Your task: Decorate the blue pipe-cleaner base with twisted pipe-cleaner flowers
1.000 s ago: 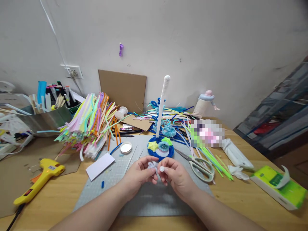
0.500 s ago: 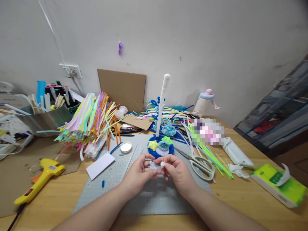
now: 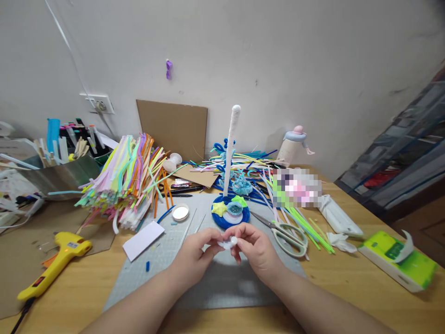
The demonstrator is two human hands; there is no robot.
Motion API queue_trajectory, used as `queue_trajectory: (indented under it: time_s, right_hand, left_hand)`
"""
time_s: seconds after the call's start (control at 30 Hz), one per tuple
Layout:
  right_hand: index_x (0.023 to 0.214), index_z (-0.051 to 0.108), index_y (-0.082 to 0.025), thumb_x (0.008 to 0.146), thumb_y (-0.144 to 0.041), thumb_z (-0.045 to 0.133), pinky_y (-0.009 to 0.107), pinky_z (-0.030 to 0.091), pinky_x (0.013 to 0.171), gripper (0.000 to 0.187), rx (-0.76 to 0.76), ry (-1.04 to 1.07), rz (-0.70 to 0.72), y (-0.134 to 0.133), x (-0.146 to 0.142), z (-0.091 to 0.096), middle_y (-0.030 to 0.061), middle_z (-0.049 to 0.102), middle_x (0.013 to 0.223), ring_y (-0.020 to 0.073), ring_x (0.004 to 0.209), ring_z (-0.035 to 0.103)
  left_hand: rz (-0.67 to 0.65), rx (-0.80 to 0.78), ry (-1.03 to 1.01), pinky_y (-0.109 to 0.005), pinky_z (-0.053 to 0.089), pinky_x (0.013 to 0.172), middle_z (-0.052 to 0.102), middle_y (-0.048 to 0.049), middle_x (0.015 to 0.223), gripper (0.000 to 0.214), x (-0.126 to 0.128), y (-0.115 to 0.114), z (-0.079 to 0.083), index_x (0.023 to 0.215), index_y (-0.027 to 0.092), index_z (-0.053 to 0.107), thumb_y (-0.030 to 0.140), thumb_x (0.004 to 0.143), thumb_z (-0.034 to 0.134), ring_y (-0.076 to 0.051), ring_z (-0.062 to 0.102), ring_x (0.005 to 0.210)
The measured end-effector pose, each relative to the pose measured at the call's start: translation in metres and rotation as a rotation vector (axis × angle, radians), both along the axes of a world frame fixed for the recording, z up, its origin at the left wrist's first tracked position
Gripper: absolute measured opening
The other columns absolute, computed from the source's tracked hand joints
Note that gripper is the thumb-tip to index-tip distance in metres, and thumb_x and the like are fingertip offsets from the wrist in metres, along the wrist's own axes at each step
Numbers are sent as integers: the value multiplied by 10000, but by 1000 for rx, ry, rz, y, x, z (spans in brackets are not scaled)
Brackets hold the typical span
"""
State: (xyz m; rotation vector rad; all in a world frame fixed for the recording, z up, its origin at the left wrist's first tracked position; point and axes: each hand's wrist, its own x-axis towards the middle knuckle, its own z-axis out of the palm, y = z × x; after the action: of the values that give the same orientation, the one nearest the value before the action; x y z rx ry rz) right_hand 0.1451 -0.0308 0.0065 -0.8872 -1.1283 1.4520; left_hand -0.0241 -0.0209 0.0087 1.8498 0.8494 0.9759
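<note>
My left hand (image 3: 197,253) pinches a small pale, translucent piece (image 3: 225,244) between thumb and fingers; its exact kind is too small to make out. In my right hand (image 3: 255,248), thumb and forefinger close on a small round white bead (image 3: 233,240), held against the pale piece. Just beyond my hands stands a round blue fuzzy base (image 3: 215,218) bearing a yellow star (image 3: 219,209), a green star (image 3: 239,201) and a teal shell shape (image 3: 234,208). A white fuzzy post (image 3: 229,153) rises upright from behind it.
Scissors (image 3: 290,239) lie right of my hands on the grey cutting mat (image 3: 146,292). A yellow glue gun (image 3: 57,260) and bundled pipe cleaners (image 3: 121,181) are at left. A white card (image 3: 143,240), a small dish (image 3: 181,212) and a green tissue pack (image 3: 399,260) lie around.
My left fingers have closed in to a pinch on the pale piece, and the white bead has come up against it. The whole view has shifted slightly.
</note>
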Motion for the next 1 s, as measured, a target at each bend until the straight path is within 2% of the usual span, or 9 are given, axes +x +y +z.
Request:
queue_trajectory:
  time_s: [0.1,0.17,0.3,0.43,0.7,1.0]
  right_hand:
    - [646,463,-187,695,-165,557,202,396,425,108,88,-54,0,-1,6,6,21,636,777,71,472,484]
    - [657,471,-189,706,-129,535,212,413,482,100,214,-143,-12,-1,13,13,24,622,787,84,536,501]
    - [692,484,-194,724,-76,501,270,440,662,123,547,-446,27,-2,25,27,32,590,790,144,735,547]
    - [729,463,-199,711,-24,462,265,431,659,176,734,-628,127,-5,27,29,37,574,816,141,741,533]
    - [781,436,-204,732,-12,446,261,436,669,198,810,-702,138,-6,23,24,44,556,826,142,760,522]
    - [784,421,-209,716,-4,446,254,423,671,218,778,-731,173,-4,24,19,30,545,826,139,755,511]
  left_hand:
    - [-52,236,95,-229,433,743,583,-32,873,118,-7,0,9,856,193,601,144,842,495,-116,560,819]
    - [-64,314,123,-221,431,733,541,-36,866,123,-9,-1,14,837,187,619,131,833,509,-110,540,808]
    - [-133,348,138,-204,434,721,520,-42,883,133,-10,-1,20,836,187,636,113,822,526,-105,535,814]
    - [-146,373,118,-189,439,697,522,-44,880,143,-11,-1,22,844,183,638,93,814,531,-98,541,797]
    - [-176,352,87,-216,447,752,564,-49,903,152,-10,-1,22,860,178,594,56,802,528,-110,557,843]
    - [-192,308,115,-226,448,762,569,-60,894,131,-9,0,27,871,169,595,91,826,500,-118,556,850]
